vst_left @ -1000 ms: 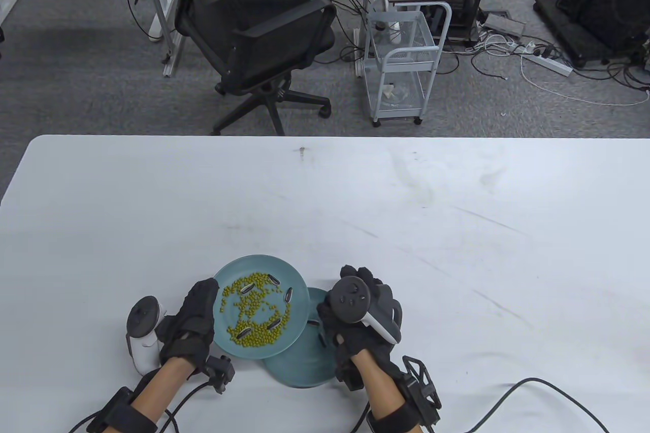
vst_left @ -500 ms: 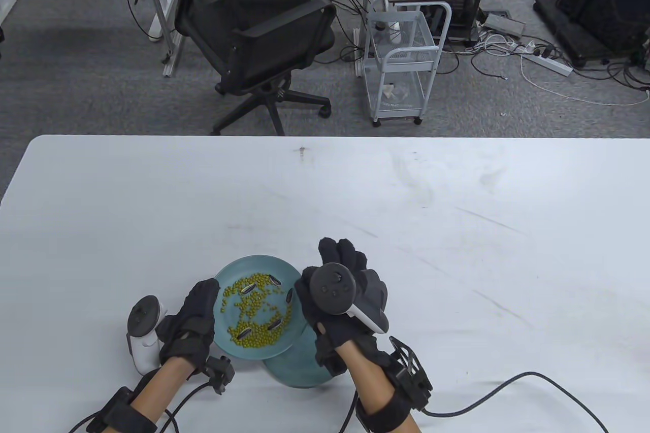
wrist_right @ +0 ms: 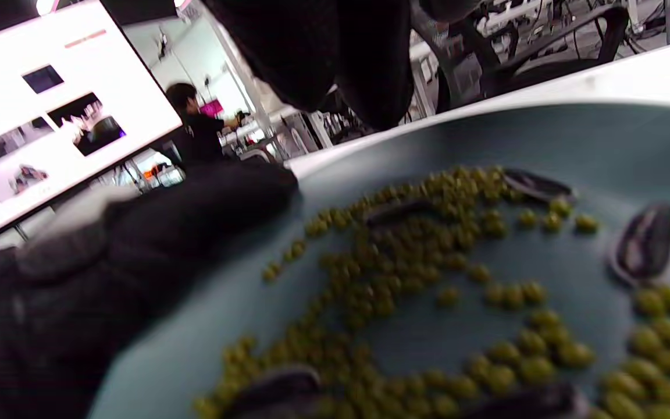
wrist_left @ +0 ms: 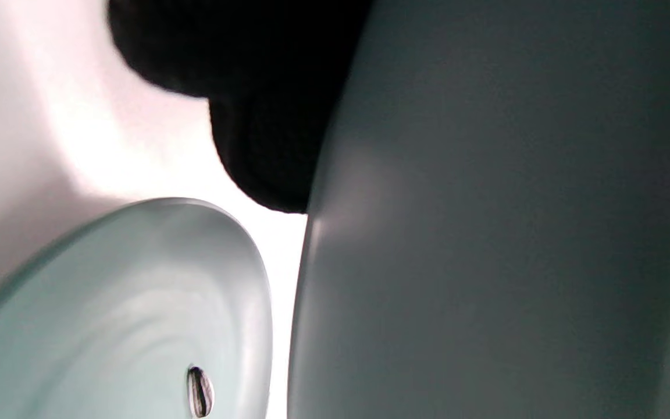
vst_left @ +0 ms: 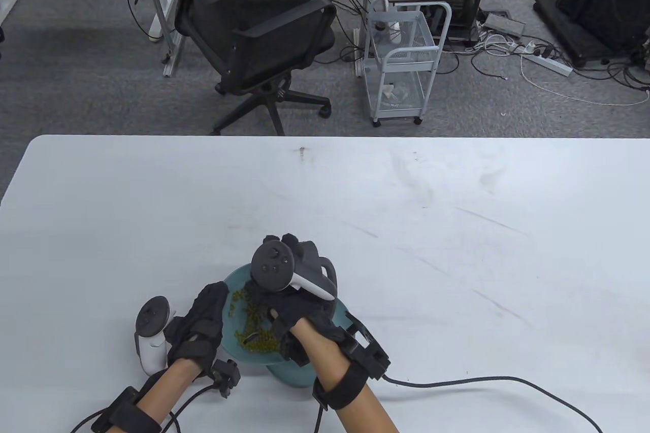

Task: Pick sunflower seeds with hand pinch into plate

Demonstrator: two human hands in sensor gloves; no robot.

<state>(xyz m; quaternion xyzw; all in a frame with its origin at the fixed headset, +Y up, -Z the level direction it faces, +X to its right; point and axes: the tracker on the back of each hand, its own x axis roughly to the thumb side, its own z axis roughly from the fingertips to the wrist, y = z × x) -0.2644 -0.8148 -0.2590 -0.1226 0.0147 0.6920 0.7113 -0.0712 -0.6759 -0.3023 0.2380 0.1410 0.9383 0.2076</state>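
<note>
Upper round teal ceramic plate (vst_left: 234, 285), near the white table's (vst_left: 457, 250) near edge: holds green beans (vst_left: 249, 339) and striped sunflower seeds (wrist_right: 646, 241); gloved left hand (vst_left: 200, 324) grips its left rim. Lower teal plate (wrist_left: 108, 326): one seed. Gloved right hand (vst_left: 292, 296) hovers over the beans; finger state cannot be told.

Round teal ceramic plates: two, the upper plate (vst_left: 234, 285) overlapping the lower plate (vst_left: 297, 377). Striped black-and-white sunflower seeds (wrist_right: 646, 241): four showing on the upper plate in the right wrist view; one lone seed (wrist_left: 199, 391) on the lower plate. Small green beans (wrist_right: 428, 273): a scattered heap, too many to count.
</note>
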